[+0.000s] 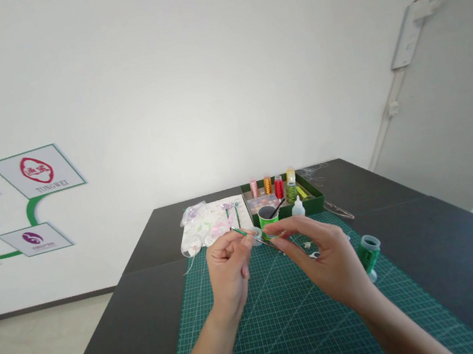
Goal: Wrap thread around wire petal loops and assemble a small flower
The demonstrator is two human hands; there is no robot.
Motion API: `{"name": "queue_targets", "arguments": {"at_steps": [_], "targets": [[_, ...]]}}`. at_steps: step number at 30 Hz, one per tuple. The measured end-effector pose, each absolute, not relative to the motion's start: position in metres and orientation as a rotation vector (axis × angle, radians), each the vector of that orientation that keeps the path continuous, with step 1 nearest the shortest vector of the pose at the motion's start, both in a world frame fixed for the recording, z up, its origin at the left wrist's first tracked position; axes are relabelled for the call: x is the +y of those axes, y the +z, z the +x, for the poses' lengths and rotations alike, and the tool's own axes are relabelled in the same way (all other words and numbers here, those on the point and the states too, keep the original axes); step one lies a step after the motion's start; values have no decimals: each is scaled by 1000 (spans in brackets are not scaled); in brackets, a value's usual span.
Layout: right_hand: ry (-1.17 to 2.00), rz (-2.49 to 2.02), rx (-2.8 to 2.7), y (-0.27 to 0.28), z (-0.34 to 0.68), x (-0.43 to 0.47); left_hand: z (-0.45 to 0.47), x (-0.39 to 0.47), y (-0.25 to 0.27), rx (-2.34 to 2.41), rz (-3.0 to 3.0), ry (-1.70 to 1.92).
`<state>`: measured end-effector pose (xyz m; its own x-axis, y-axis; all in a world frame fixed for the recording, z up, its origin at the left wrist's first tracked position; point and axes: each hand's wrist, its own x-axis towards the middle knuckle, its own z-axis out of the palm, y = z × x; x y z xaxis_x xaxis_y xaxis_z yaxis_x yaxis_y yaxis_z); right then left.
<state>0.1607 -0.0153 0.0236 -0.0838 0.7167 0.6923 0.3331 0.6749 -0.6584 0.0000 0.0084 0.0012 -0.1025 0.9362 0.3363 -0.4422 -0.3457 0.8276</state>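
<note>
My left hand (pixel 228 264) pinches a thin rod (pixel 262 241) between thumb and fingertips. Green wrapping covers the rod's upper left end, and its bare part slants down to the right. My right hand (pixel 318 254) is beside the rod's bare part, with thumb and forefinger curled towards each other in a pinch. Whatever lies between those fingertips is too small to make out. A spool of green thread (pixel 369 252) stands to the right of my right hand. Both hands are above a green cutting mat (pixel 285 327).
A green box (pixel 314 204) at the back holds several coloured thread spools. Before it stand a green can (pixel 268 216) with a dark stick and a white squeeze bottle (pixel 297 207). A white board (pixel 211 215) carries small pieces. Tweezers (pixel 338 210) lie at right.
</note>
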Motion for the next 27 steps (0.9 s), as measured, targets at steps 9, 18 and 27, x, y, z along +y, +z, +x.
{"name": "queue_targets", "arguments": {"at_steps": [9, 18, 27], "targets": [[-135, -686, -1726, 16, 144, -21, 4, 4, 0, 685, 1024, 1645], [-268, -719, -1724, 12, 141, -15, 11, 3, -5, 715, 989, 1635], [188, -821, -1652, 18, 146, -14, 10, 4, -7, 729, 1075, 1639]]}}
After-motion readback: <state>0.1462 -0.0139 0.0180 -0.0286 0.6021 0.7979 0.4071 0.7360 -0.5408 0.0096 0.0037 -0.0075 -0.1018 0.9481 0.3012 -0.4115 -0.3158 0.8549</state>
